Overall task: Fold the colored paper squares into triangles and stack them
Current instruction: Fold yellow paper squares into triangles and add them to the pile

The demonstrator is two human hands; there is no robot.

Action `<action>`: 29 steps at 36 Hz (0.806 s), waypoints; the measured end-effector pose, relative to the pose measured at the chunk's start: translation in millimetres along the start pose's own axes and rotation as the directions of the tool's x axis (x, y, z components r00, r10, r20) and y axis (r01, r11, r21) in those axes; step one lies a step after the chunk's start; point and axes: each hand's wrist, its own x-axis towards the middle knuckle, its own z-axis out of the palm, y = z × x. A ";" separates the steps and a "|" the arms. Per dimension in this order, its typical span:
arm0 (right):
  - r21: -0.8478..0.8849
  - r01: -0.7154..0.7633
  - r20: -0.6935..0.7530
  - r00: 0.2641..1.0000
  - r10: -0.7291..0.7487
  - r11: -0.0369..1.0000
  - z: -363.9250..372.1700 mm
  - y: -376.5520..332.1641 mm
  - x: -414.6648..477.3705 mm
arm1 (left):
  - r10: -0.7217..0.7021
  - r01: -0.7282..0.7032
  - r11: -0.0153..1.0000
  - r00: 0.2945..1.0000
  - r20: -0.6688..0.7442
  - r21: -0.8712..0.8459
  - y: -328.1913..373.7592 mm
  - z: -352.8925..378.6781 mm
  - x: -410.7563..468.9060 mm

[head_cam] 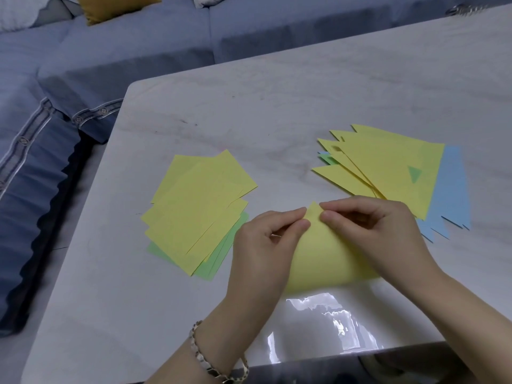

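Pale marble-look table with a blue sofa behind it. Near the tabletop's front edge, a yellow sheet was bent over on itself, its corners meeting at the top. The left hand and right hand both pinched that tip, fingers curled. A loose pile of yellow and green squares sat toward the left edge. The folded yellow, green and blue triangles lay just behind the right hand.
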 end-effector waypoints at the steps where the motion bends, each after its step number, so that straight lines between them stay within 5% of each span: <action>1: 0.000 -0.012 0.012 1.000 0.012 1.000 0.0 -0.1 1.5 | -0.001 0.001 1.000 1.000 0.005 -0.003 -0.4 0.2 0.3; 9: -0.155 0.000 0.282 0.958 0.044 0.988 -2.0 -4.2 37.3 | 0.038 -0.042 0.996 0.998 0.054 0.081 -4.8 0.7 13.0; 16: -0.332 0.067 0.192 0.981 -0.002 0.941 19.1 27.1 70.6 | 0.059 -0.066 0.952 0.998 0.032 0.299 -28.2 8.5 51.4; 21: -0.414 0.102 0.158 0.987 -0.039 0.904 32.1 53.3 77.8 | 0.300 -0.298 0.727 0.948 0.105 0.619 -53.3 18.5 52.8; 29: -0.454 0.175 0.153 0.981 -0.117 0.873 35.5 72.5 68.3 | 0.350 -0.512 0.544 0.858 0.375 0.664 -81.2 32.0 19.1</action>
